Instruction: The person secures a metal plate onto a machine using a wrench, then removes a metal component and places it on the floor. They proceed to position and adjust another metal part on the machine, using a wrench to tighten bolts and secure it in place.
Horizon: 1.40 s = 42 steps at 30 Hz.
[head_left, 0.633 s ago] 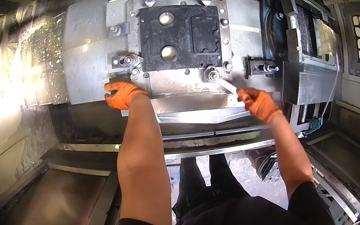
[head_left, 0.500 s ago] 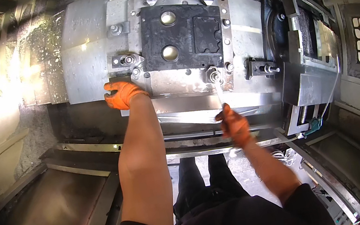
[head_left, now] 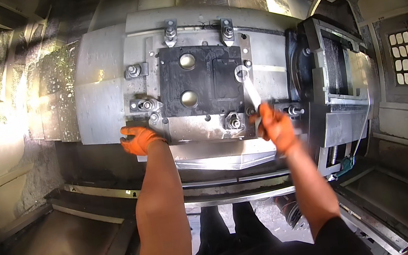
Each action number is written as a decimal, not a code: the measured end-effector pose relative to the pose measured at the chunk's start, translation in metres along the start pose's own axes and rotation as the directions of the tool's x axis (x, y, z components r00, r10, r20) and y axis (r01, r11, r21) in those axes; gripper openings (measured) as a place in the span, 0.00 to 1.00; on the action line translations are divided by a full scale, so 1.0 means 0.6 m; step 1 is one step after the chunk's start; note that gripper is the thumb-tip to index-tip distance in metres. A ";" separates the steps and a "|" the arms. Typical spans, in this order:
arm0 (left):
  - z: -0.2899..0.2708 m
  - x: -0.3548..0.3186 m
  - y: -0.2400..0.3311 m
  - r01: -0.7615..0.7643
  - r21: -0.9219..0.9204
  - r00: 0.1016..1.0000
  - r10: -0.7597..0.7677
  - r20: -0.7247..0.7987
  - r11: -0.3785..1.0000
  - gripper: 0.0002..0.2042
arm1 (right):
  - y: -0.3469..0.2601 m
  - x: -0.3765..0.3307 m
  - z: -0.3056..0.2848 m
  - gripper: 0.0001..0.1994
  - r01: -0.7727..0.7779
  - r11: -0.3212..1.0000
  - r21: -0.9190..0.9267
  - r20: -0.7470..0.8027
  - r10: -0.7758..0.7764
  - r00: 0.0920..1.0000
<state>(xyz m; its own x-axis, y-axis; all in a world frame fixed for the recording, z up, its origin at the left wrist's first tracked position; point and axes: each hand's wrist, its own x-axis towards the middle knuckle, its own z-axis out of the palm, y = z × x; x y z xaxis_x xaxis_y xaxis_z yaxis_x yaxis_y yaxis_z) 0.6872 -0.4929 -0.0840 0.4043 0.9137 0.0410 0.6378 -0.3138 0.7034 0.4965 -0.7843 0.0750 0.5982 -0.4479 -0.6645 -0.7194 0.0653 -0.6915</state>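
Both my hands wear orange gloves inside a metal machine enclosure. My left hand (head_left: 139, 139) rests flat on the front left edge of the steel fixture plate (head_left: 102, 107), fingers spread, holding nothing. My right hand (head_left: 277, 128) is closed on the handle of a silver wrench (head_left: 248, 87). The wrench points up and away from me, its ring end over the right edge of the black workpiece (head_left: 201, 80) clamped on the plate. A clamp nut (head_left: 234, 121) sits just left of my right hand.
Several clamps with bolts (head_left: 170, 31) hold the black block around its edges. A grey vertical machine unit (head_left: 341, 87) stands close on the right. Sloped sheet-metal walls (head_left: 12, 156) dusted with chips surround the table. My legs stand below the table edge.
My right hand has swung the wrench from low right, off the front clamp nut, up to the right side of the black block. My left hand has stayed in place.
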 end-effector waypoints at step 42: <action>0.002 -0.023 0.011 -0.081 -0.079 0.997 0.080 -0.010 0.994 0.27 | -0.318 0.212 0.181 0.20 0.388 0.690 -0.611 0.678 0.204 0.706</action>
<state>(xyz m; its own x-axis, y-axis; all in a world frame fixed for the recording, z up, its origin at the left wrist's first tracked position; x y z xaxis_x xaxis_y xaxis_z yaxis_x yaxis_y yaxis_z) 0.6865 -0.5076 -0.0809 0.4475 0.8881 0.1045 0.5490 -0.3651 0.7518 0.7481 -0.7568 0.0918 0.5154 0.3018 -0.8020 -0.4800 -0.6737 -0.5619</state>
